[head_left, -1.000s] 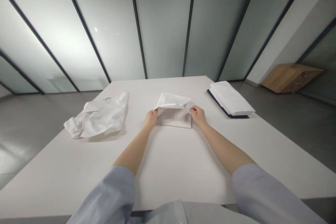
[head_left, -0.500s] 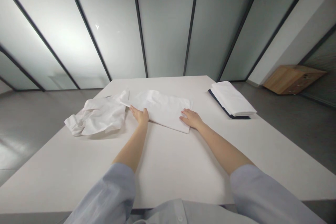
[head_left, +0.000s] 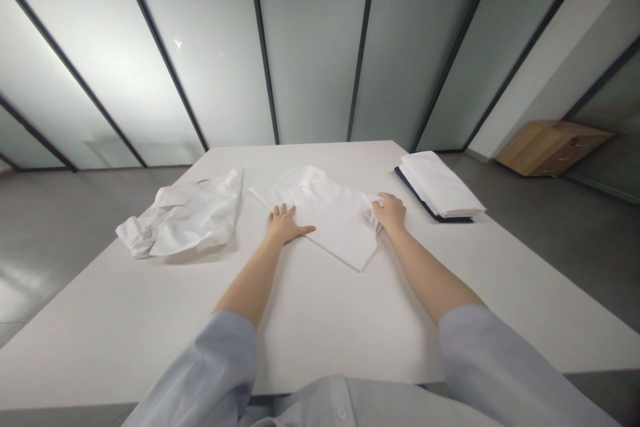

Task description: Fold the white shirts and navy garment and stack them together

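A folded white cloth (head_left: 330,213) lies in the middle of the table, turned so that one corner points toward me. Its upper part is puffed and wrinkled. My left hand (head_left: 286,223) rests on its left near edge, thumb and fingers spread. At its right side, my right hand (head_left: 391,211) has its fingers curled on the edge, where the fabric bunches up. Whether the cloth is a garment I cannot tell.
A crumpled white cloth (head_left: 193,217) lies on the left of the white table (head_left: 320,333). At the right, folded white fabric (head_left: 443,183) is stacked on a dark blue folded piece (head_left: 423,200). Beyond are frosted glass panels (head_left: 315,47) and a wooden cabinet (head_left: 540,150).
The folded cloth has turned, its near right corner coming toward me, and has wrinkled. My left hand has slid right and spread its fingers. My right hand has moved right and gripped the edge.
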Tool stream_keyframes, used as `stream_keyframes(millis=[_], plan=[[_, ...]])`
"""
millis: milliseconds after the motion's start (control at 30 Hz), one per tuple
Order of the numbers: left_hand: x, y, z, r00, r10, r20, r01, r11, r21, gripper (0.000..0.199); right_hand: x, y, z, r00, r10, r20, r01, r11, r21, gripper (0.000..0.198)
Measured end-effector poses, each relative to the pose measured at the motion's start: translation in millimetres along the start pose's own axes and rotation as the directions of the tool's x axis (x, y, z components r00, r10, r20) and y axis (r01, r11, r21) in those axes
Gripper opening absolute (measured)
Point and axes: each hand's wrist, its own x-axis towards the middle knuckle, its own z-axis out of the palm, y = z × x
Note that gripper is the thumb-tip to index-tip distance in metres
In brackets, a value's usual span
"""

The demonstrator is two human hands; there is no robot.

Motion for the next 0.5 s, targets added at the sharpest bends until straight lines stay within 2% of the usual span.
stream_keyframes(millis=[167, 300, 400, 467, 500], plan=[[1.6, 0.3, 2.6, 0.999, 0.047, 0.007, -0.047, 0.999, -0.012, 0.107, 4.1, 10.5, 10.0, 0.990, 0.121, 0.068, -0.120, 0.993, -0.019, 0.052], [2.5, 0.0, 4.7, 0.999, 0.011, -0.034, -0.012, 1.000, -0.025, 0.110, 4.8, 11.1, 7.6, 0.994, 0.105, -0.039, -0.104, 0.994, 0.027, 0.044], [4.3, 0.0, 6.9, 0.996, -0.015, -0.091, 0.009, 0.998, -0.064, 0.112, 2.7, 2.6, 3.5, 0.989, 0.007, -0.147, 0.011, 0.992, 0.122, 0.034], [4.9, 1.3, 8.3, 0.990, -0.001, -0.140, -0.015, 0.994, -0.107, 0.111, -6.2, -12.7, 2.1, 0.968, -0.147, -0.204, 0.192, 0.955, 0.227, 0.027], [4.7, 2.6, 8.9, 0.986, 0.026, -0.167, -0.048, 0.991, -0.128, 0.110, -14.0, -23.4, 1.9, 0.940, -0.259, -0.220, 0.316, 0.906, 0.282, 0.025]])
